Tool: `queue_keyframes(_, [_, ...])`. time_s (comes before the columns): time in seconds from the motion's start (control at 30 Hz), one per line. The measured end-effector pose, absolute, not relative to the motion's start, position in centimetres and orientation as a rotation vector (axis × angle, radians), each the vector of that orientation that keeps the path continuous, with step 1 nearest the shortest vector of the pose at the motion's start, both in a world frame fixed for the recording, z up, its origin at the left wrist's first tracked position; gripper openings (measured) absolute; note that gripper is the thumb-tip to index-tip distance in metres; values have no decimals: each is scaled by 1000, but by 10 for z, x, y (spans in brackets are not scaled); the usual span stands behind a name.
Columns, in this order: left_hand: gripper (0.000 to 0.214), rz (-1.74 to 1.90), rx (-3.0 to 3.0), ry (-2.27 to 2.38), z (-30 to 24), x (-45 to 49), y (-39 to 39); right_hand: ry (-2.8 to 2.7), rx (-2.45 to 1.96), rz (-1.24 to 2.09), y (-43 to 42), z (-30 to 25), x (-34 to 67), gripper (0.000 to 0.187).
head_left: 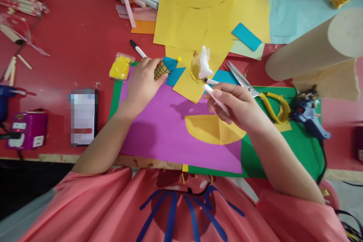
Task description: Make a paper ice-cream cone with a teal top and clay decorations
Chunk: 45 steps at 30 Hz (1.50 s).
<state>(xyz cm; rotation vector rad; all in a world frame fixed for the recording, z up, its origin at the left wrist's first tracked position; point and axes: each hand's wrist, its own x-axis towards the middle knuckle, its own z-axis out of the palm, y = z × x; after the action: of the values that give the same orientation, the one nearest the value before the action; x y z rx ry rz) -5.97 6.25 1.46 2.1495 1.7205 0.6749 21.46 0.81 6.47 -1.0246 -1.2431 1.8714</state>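
My left hand (146, 83) is closed on a small paper ice cream cone (164, 69), brown-yellow with dark grid lines, a blue top and a yellow ball at its tip. My right hand (235, 104) pinches a slim white stick-like piece (216, 99); I cannot tell its material. Beyond it, a small clear packet with white clay-like material (204, 64) rests on yellow paper. Beneath both hands lies a purple sheet (159, 132), with a yellow half-circle of paper (212, 130) on it. A marker (211, 81) is partly behind my right hand.
Yellow-handled scissors (252, 90) and a blue glue gun (310, 115) lie to the right on green sheet (300, 147). A large pale roll (306, 49) stands behind them. On the left are a phone (83, 117), a yellow packet (120, 67) and a purple box (27, 130).
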Motion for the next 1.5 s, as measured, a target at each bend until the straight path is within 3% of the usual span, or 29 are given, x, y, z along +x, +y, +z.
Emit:
queue_keyframes(0.23, [40, 857, 1098, 1114, 23, -20, 38, -1368, -1085, 1713, 25, 71, 216, 28])
queue_keyframes(0.4, [46, 841, 785, 950, 12, 6, 15, -1508, -1122, 1558, 43, 75, 215, 31])
queue_keyframes(0.6, [58, 914, 696, 886, 3, 9, 13, -1807, -1147, 1395, 52, 79, 206, 33])
queue_keyframes(0.83, [57, 958, 703, 868, -1, 11, 8, -1826, -1025, 1475, 44, 71, 195, 28])
queue_keyframes(1.1, [58, 989, 665, 853, 3, 15, 8, -1985, -1088, 1328, 44, 71, 193, 24])
queue_keyframes(1.27, [60, 998, 628, 843, 5, 16, 7, -2069, -1174, 1219, 41, 73, 194, 29])
queue_keyframes(1.5, [56, 1008, 613, 846, 5, 17, 7, -2076, -1128, 1312, 41, 77, 198, 30])
